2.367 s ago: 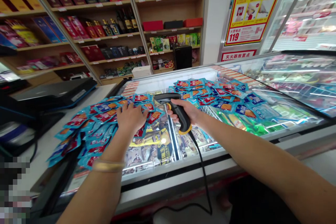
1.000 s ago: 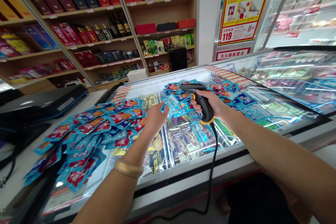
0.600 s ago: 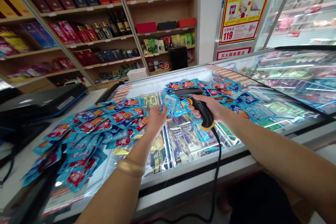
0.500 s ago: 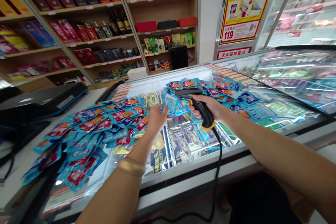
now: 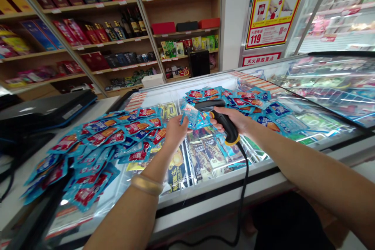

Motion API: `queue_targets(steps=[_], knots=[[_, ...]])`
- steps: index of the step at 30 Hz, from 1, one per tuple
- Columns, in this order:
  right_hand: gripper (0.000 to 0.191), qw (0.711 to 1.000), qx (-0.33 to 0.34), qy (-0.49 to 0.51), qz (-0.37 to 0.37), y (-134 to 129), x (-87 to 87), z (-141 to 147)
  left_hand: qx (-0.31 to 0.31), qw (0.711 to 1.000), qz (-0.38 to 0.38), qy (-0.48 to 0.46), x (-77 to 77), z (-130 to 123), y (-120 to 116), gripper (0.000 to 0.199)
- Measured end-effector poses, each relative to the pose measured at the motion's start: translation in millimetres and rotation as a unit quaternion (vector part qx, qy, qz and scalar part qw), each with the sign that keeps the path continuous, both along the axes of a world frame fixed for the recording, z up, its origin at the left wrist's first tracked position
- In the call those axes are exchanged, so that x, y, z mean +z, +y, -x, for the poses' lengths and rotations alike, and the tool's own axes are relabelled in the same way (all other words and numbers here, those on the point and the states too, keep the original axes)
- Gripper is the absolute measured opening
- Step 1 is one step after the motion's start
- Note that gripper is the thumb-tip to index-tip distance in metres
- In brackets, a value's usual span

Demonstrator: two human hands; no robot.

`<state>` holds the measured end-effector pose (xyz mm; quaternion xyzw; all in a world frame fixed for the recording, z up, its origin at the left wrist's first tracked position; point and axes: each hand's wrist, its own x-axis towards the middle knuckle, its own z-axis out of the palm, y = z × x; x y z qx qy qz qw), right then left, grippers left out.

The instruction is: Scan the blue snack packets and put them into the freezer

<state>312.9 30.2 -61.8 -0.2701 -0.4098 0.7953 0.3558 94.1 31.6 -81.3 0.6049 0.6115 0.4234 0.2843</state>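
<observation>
My left hand (image 5: 176, 129) pinches a light-blue snack packet (image 5: 191, 116), its printed back turned up toward me. My right hand (image 5: 231, 120) is wrapped round the handle of a black and yellow barcode scanner (image 5: 229, 125), whose head is just above and beside the packet. A reddish-white glow lies on the packet's upper part. To the left spreads a large heap of blue and red snack packets (image 5: 102, 137). Behind the scanner and to its right lies a second pile of similar packets (image 5: 249, 99). Both heaps rest on the glass top of a chest freezer (image 5: 117, 197).
Wrapped ice creams (image 5: 206, 156) show through the freezer glass. The scanner's black cable (image 5: 241, 195) hangs over the front edge. A dark flat device (image 5: 63, 109) stands on the left counter. Shelves with boxes and bottles (image 5: 117, 4) line the back, beside a fire-safety poster (image 5: 271, 11).
A reddish-white glow now shows on the packet in my left hand. Both hands keep nearly the same place and grip.
</observation>
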Motion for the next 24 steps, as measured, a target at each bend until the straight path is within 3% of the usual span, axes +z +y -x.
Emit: queue_targets(steps=[5, 9, 13, 16, 20, 24], knots=[[0.026, 1.0, -0.017, 0.016, 0.007, -1, 0.1, -1, -0.021, 1.0, -0.011, -0.003, 4.5, -3, -3, 0.03], [0.025, 0.998, -0.048, 0.026, 0.025, 1, 3.4, 9, 0.043, 0.988, -0.111, 0.095, 27.5, 9, -7, 0.039], [0.023, 0.996, -0.056, 0.056, 0.043, 0, 12.8, 42, 0.114, 0.942, -0.189, 0.254, 60.1, 50, -13, 0.043], [0.024, 0.994, -0.03, 0.082, 0.059, -3, 19.0, 76, 0.143, 0.895, -0.207, 0.37, 73.1, 92, -21, 0.045], [0.027, 0.992, 0.014, 0.09, 0.084, -8, 18.8, 117, 0.119, 0.852, -0.124, 0.494, 64.6, 133, -35, 0.043], [0.027, 0.991, 0.047, 0.079, 0.101, -12, 12.0, 137, 0.073, 0.835, -0.042, 0.544, 47.5, 148, -45, 0.046]])
